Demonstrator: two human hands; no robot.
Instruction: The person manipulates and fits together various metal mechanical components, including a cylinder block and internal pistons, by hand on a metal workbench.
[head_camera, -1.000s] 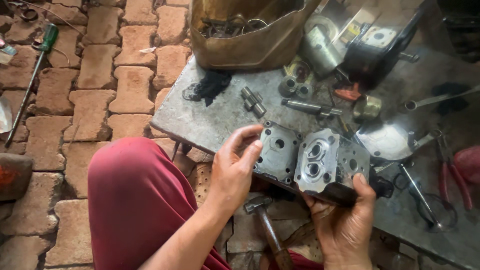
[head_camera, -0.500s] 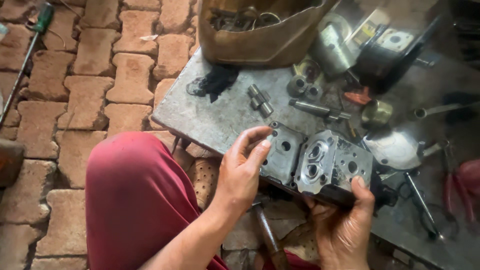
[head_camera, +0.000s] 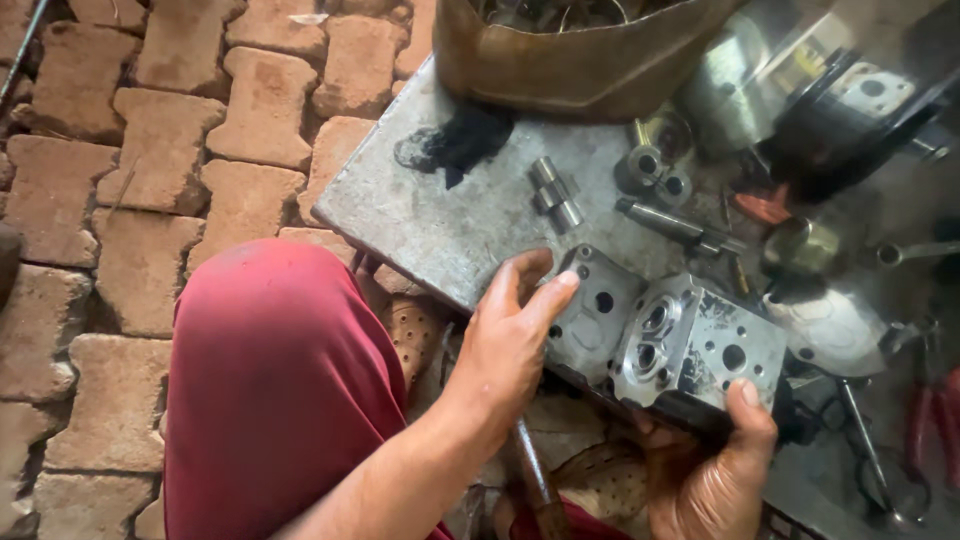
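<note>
The grey metal pump housing (head_camera: 690, 350) sits at the near edge of the counter (head_camera: 450, 225), its long axis running left to right between both hands. The left hand (head_camera: 510, 340) grips the cover plate (head_camera: 590, 310) just left of the housing; the right hand (head_camera: 715, 470) clasps the housing's near right corner from below.

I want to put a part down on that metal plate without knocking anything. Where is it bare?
Bare: the metal plate near its left corner, between the black rag, the small steel shaft and the left hand. Crowded: everything right of the shaft, with rings, a long shaft, a brass cup, the pump housing and pliers.
</note>
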